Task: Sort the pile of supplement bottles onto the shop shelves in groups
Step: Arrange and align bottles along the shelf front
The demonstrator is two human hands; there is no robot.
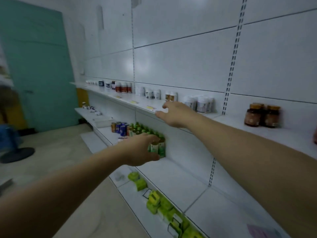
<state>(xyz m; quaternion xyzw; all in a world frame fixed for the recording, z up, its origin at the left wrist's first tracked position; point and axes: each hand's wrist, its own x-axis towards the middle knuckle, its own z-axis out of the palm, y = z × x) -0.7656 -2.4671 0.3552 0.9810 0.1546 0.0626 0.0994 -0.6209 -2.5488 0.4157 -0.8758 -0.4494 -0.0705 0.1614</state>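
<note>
Left hand (140, 150) curls fingers and thumb round green bottle (155, 148), at end of green row on middle shelf (180, 172). Right hand (173, 115) loose, fingers apart, holds nothing, at front edge of top shelf (130, 97), near white bottles (202, 103).

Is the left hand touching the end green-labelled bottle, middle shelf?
Touching. Head view: fingers and thumb of the left hand curl round the green-labelled brown-capped bottle.
</note>
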